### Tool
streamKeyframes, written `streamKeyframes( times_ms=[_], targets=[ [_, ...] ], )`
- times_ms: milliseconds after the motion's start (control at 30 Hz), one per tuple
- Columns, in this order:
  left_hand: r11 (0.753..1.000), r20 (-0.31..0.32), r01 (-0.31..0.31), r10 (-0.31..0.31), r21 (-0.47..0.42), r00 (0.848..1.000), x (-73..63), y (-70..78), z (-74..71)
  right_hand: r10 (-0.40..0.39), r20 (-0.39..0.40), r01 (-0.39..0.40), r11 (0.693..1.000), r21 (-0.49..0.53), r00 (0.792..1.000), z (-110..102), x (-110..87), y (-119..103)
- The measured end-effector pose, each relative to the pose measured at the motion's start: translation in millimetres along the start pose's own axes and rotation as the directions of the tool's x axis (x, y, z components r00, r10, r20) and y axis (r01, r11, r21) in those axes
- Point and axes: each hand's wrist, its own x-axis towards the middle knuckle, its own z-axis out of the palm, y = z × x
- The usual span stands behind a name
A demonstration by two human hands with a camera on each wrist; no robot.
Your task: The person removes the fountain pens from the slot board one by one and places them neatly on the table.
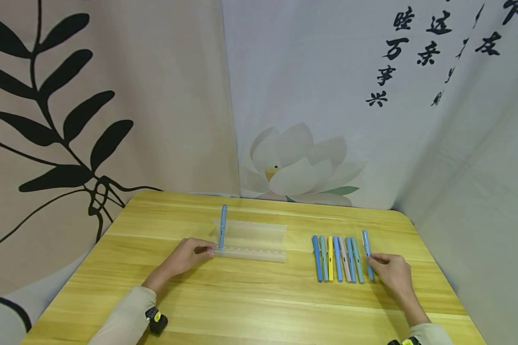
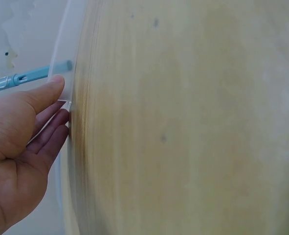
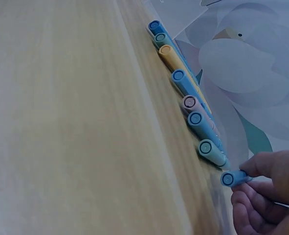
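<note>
A clear plastic pen rack (image 1: 252, 235) with a notched front strip lies on the table. One light-blue pen (image 1: 222, 227) stands nearly upright at the rack's left end. My left hand (image 1: 189, 256) pinches that left corner between thumb and fingers; in the left wrist view the thumb (image 2: 51, 90) is right by the pen's lower end. On the right, my right hand (image 1: 393, 273) pinches a blue pen (image 1: 366, 247) by its side. In the right wrist view this pen's round end (image 3: 228, 179) points out past my thumb and fingers.
Left of the right hand lies a row of several pens: blue, green, yellow (image 1: 330, 258), pinkish (image 1: 344, 258) and another green one (image 1: 357, 261). The wooden table (image 1: 241, 297) ends at a printed curtain (image 1: 306, 96) along the back.
</note>
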Motion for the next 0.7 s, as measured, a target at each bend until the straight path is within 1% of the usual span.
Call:
streamKeyframes(
  times_ms=[133, 300, 433, 700],
  targets=[
    [1.000, 0.003, 0.005, -0.005, 0.001, 1.000, -1.1, -0.4, -0.3, 0.004, 0.013, -0.004, 1.000, -0.004, 1.000, 1.4, -0.4, 1.1],
    [1.000, 0.004, 0.012, -0.012, -0.003, 1.000, -1.9, -0.6, 0.1, -0.010, 0.029, 0.011, 1.000, -0.029, 1.000, 3.3, -0.3, 3.0],
    [1.000, 0.003, 0.012, -0.012, -0.004, 1.000, -1.5, -0.6, 0.9, -0.013, 0.030, 0.014, 0.999, -0.043, 0.999, 3.7, 1.0, 5.0],
    [1.000, -0.002, -0.001, 0.001, 0.007, 1.000, -0.5, -0.1, 0.5, -0.007, 0.037, 0.009, 0.999, -0.053, 0.999, 3.3, 1.5, 4.9]
  ],
)
